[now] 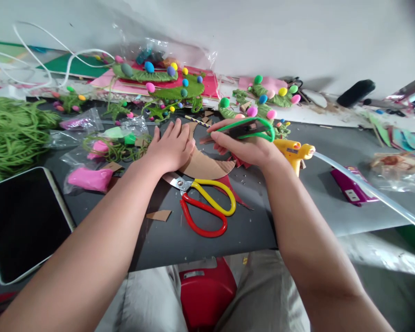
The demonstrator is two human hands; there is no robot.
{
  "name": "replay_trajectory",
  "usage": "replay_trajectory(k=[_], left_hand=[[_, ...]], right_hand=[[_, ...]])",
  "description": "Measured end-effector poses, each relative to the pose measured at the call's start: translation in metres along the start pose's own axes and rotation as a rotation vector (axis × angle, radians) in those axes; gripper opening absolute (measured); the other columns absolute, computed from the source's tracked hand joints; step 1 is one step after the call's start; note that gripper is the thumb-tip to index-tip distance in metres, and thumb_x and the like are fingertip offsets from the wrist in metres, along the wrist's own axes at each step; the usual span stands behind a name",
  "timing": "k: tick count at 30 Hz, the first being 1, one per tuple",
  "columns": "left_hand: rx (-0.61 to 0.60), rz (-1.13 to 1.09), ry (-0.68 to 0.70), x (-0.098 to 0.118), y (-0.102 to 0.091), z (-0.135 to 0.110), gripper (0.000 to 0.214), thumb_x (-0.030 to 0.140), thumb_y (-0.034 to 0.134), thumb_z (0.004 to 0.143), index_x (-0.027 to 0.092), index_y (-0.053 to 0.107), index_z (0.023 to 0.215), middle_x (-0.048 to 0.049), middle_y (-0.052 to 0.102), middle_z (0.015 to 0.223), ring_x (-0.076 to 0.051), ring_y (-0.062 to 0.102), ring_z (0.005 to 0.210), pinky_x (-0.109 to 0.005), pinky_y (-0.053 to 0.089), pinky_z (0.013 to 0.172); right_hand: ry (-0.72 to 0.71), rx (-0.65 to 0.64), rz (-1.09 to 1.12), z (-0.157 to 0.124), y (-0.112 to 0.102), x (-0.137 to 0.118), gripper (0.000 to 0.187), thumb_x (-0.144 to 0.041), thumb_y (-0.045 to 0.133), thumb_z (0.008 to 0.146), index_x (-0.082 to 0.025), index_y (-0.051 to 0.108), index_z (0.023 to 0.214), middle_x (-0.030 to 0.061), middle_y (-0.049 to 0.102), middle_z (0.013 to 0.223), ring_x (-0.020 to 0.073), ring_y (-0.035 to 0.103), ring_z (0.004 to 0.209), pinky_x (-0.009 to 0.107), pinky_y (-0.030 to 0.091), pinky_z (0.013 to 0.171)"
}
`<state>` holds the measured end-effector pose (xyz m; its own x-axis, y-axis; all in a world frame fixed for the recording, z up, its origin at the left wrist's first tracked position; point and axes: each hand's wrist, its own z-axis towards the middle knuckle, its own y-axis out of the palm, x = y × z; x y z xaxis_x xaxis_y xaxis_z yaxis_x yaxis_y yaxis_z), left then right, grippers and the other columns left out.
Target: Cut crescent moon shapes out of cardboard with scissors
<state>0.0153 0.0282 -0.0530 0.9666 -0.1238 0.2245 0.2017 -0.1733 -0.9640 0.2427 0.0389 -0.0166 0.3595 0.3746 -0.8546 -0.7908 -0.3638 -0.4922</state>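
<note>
My left hand (169, 147) lies flat, fingers stretched out, pressing on a curved piece of brown cardboard (207, 167) on the dark table (263, 216). My right hand (244, 146) is closed on green-handled scissors (245, 129), whose blades point left toward the cardboard's upper edge. A second pair of scissors with a yellow and a red handle (205, 210) lies on the table just below the cardboard, touching neither hand. A red paper scrap (233, 189) peeks out under the cardboard.
A yellow glue gun (293, 152) with a clear stick stands right of my right hand. A tablet (20, 221) lies at the left. Green cord (10, 133), pink clay bags (88, 179), pompom-covered green crafts (169, 87), a purple power strip (352, 189) and a red stool (205, 290) are around.
</note>
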Motion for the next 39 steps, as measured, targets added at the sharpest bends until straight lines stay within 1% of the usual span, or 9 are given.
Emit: replay_trajectory(k=[5,10,18,23,27,30,33,35,39], left_hand=[[0.005,0.009,-0.006,0.001,0.001,0.000,0.074,0.048,0.013,0.109,0.012,0.017,0.173,-0.0129,0.005,0.183,-0.036,0.007,0.169,-0.066,0.009,0.133],[0.030,0.004,0.022,0.001,0.001,-0.003,0.073,0.046,0.015,0.109,0.010,0.021,0.172,-0.0151,0.010,0.182,-0.037,0.011,0.168,-0.068,0.010,0.132],[0.028,-0.020,0.041,0.000,-0.001,-0.005,0.072,0.046,0.017,0.109,0.011,0.023,0.172,-0.0177,0.011,0.181,-0.039,0.012,0.168,-0.070,0.009,0.131],[0.010,-0.042,0.005,0.001,-0.002,-0.003,0.072,0.048,0.017,0.109,0.013,0.022,0.172,-0.0151,0.007,0.182,-0.037,0.009,0.168,-0.066,0.006,0.133],[0.034,-0.056,0.024,0.000,-0.002,-0.003,0.071,0.047,0.019,0.109,0.013,0.026,0.171,-0.0150,0.012,0.182,-0.037,0.011,0.168,-0.067,0.006,0.133],[0.093,-0.068,0.004,-0.002,-0.005,-0.005,0.073,0.051,0.026,0.109,0.009,0.030,0.168,-0.0201,0.019,0.180,-0.038,0.016,0.167,-0.066,0.011,0.133],[0.160,-0.071,-0.022,-0.001,-0.011,-0.011,0.074,0.056,0.042,0.105,0.006,0.041,0.161,-0.0281,0.041,0.168,-0.044,0.033,0.160,-0.065,0.022,0.130],[0.176,-0.081,-0.006,-0.001,-0.015,-0.013,0.072,0.055,0.053,0.102,0.007,0.047,0.154,-0.0292,0.056,0.154,-0.046,0.046,0.151,-0.065,0.027,0.128],[0.208,-0.231,-0.060,-0.003,-0.014,-0.009,0.084,0.046,0.073,0.091,0.008,0.041,0.159,-0.0284,0.054,0.155,-0.045,0.050,0.147,-0.060,0.037,0.124]], right_hand=[[-0.058,-0.026,-0.097,0.002,0.010,-0.001,0.019,-0.035,0.068,0.099,-0.022,0.078,0.106,0.0033,0.076,0.086,0.0199,0.069,0.073,0.036,0.062,0.075],[-0.103,-0.063,-0.107,0.003,0.010,0.002,0.024,-0.041,0.068,0.099,-0.019,0.078,0.104,0.0042,0.078,0.086,0.0189,0.071,0.072,0.032,0.061,0.071],[-0.032,-0.123,-0.051,-0.005,-0.007,-0.004,0.024,-0.044,0.077,0.092,-0.024,0.082,0.104,0.0045,0.079,0.084,0.0238,0.073,0.074,0.037,0.062,0.066],[0.011,-0.084,-0.139,-0.011,-0.022,-0.002,0.024,-0.049,0.079,0.092,-0.027,0.084,0.102,0.0050,0.080,0.090,0.0275,0.074,0.083,0.043,0.064,0.074],[0.011,0.060,-0.128,-0.007,-0.016,0.000,0.031,-0.052,0.074,0.096,-0.025,0.082,0.109,0.0057,0.078,0.090,0.0242,0.073,0.078,0.041,0.063,0.075],[-0.072,0.169,-0.148,-0.001,-0.005,0.001,0.029,-0.047,0.071,0.097,-0.024,0.082,0.112,0.0081,0.080,0.099,0.0265,0.075,0.088,0.042,0.062,0.083],[-0.158,0.209,-0.250,0.004,0.002,0.004,0.028,-0.041,0.070,0.097,-0.022,0.082,0.112,0.0093,0.081,0.110,0.0294,0.075,0.102,0.043,0.059,0.095],[-0.186,0.177,-0.294,0.007,0.003,0.010,0.031,-0.039,0.069,0.096,-0.021,0.082,0.118,0.0098,0.080,0.114,0.0304,0.074,0.105,0.043,0.057,0.098],[-0.195,0.148,-0.315,0.015,0.003,0.030,0.034,-0.033,0.069,0.093,-0.020,0.082,0.122,0.0110,0.077,0.113,0.0302,0.073,0.103,0.043,0.057,0.096]])
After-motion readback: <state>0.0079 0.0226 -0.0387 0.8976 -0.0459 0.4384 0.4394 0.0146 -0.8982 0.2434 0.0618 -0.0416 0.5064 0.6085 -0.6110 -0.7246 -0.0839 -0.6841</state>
